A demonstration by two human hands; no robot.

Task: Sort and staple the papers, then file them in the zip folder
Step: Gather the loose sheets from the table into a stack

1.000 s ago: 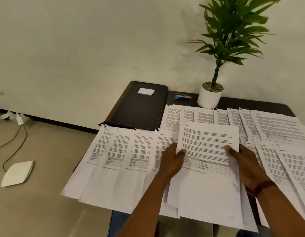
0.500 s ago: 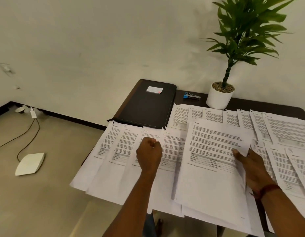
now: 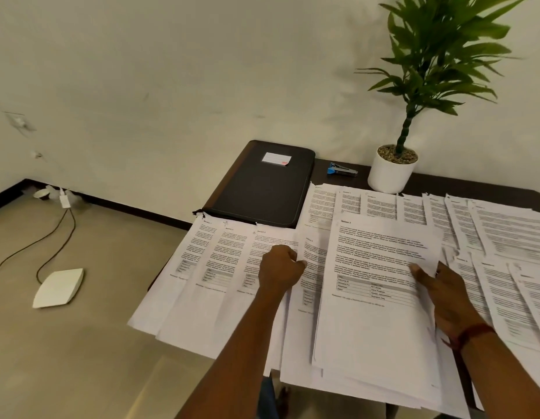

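The dark counter [image 3: 444, 184] stands against the pale wall, and nearly all of it lies under papers [image 3: 214, 267]: printed sheets fanned in overlapping rows, the near ones hanging over the front edge. A tall leafy plant [image 3: 391, 172] in a white pot stands at the back by the wall. To its left, on the far left corner, the black zip folder [image 3: 262, 192] lies flat and closed, its near edge overlapped by the top corners of the left-hand row.

In front of the person, a stack [image 3: 377, 313] headed "Section 2" lies on top of the spread, tilted a little. The right hand [image 3: 444, 294] grips its right edge, thumb flat on the top page and the other fingers hidden beneath. The left hand [image 3: 279, 272] is over the left-hand row, its fingers curled and pinching the left edge of a loose sheet [image 3: 312, 261] just beside the stack.

Down on the floor to the left lies a white flat device [image 3: 58, 287] with a dark cable running to the wall. A small blue stapler [image 3: 341, 170] sits between folder and pot. A white label [image 3: 276, 158] is on the folder's cover.
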